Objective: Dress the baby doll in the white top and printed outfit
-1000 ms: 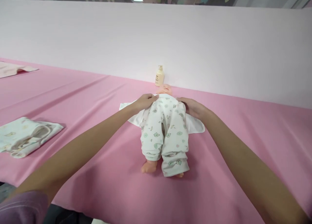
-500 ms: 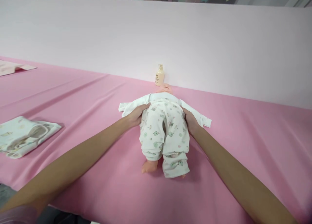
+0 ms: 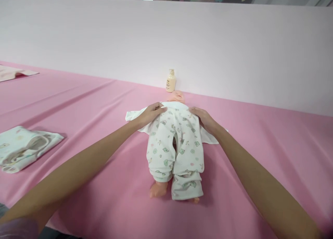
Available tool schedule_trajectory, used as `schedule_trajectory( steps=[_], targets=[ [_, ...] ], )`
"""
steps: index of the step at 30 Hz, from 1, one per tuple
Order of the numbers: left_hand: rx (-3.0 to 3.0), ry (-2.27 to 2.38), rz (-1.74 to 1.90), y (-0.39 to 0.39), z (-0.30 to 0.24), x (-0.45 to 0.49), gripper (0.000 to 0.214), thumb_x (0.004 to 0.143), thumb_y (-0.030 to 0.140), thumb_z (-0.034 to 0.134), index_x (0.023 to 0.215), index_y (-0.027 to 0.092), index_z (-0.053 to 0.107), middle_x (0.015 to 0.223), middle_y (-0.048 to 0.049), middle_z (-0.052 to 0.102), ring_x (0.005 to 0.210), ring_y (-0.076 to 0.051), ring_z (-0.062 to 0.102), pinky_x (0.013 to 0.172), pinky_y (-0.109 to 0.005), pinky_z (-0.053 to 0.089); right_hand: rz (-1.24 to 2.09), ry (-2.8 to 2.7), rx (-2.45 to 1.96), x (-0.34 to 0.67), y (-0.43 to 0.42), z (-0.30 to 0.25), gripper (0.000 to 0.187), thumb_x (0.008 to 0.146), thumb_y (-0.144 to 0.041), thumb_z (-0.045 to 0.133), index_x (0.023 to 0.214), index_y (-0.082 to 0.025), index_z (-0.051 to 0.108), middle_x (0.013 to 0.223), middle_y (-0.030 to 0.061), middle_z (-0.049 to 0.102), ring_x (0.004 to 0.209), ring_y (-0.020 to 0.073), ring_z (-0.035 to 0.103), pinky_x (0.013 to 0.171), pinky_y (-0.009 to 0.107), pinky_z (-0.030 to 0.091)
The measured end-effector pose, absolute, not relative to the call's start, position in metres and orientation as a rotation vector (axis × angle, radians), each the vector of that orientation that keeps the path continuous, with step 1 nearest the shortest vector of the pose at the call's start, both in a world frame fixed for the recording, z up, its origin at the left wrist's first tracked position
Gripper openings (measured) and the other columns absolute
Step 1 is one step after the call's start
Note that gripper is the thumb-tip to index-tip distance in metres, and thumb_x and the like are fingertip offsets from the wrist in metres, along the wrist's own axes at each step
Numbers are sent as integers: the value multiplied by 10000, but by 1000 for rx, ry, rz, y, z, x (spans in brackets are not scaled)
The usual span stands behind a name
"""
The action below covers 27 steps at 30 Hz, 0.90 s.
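A baby doll [image 3: 178, 96] lies on its back on the pink sheet, feet toward me. It wears a white top [image 3: 134, 115] with its sleeves spread out and white printed baby trousers [image 3: 173, 142]. My left hand [image 3: 151, 115] is closed on the left side of the trousers' waistband, thumb on the front. On the opposite side, my right hand [image 3: 206, 120] pinches the waistband, with some fingertips hidden by cloth. One bare foot [image 3: 158, 189] sticks out of the left leg; the right leg's cuff [image 3: 187, 187] covers most of the other foot.
A pump bottle [image 3: 171, 81] stands beyond the doll's head, close to the white wall [image 3: 166, 38]. Folded printed cloth [image 3: 26, 145] lies at the left, and a pale pink cloth [image 3: 15, 72] farther back. The pink sheet [image 3: 104, 194] has several creases.
Both hands have moved up from the trousers' hips to the waistband. The trousers and legs now reach closer to me, and the top's sleeves have shifted slightly.
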<state>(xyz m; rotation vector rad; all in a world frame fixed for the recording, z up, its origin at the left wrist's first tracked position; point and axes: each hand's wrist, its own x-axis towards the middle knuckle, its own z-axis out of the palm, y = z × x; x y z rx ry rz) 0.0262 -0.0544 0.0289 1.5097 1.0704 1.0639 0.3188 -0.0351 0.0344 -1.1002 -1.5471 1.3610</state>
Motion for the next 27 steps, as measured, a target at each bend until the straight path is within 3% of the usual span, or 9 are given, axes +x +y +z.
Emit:
schedule_trajectory(
  steps=[3,6,11,19,24,27],
  targets=[
    [1647,1165,1097,-41,46,40,277,959,463,717,932,226,577,799,11,581,676,-145,530,647,-273,422,1313,-1638,-1077,312,-22,53,400,827,-587,840,948,-236,691,885,15,711,819,193,621,784,325,509],
    [1637,1346,1087,-26,47,50,242,981,420,685,931,220,558,815,2,578,713,-160,529,681,-285,418,1177,-1568,-1213,304,-12,57,365,863,-551,802,953,-230,655,864,15,689,804,179,591,766,301,486],
    [1879,1532,1012,-27,32,46,217,1019,421,585,926,232,531,906,-29,641,851,-217,574,782,-320,405,859,-1644,-1569,306,-20,32,297,950,-510,680,886,-227,620,889,24,683,812,186,562,787,319,444],
    [2191,1683,927,-27,21,38,156,1024,320,429,890,242,446,840,-45,644,935,-284,590,1092,-486,280,632,-1655,-1553,307,-35,18,190,1013,-346,475,852,-257,522,950,29,676,903,225,578,833,344,437],
    [2215,1768,1002,-20,20,37,120,1019,344,460,976,242,507,1086,-122,701,1151,-357,540,1068,-523,297,225,-1793,-1505,309,-22,16,65,929,-236,545,869,-255,528,987,100,688,1021,288,582,998,432,435],
    [2203,1775,1108,-43,20,27,128,1030,334,454,1029,245,546,1192,-120,683,1160,-342,530,1045,-503,350,73,-1837,-1411,318,-46,13,58,932,-251,561,989,-244,566,1082,119,686,1054,305,578,1004,467,447]
  ],
)
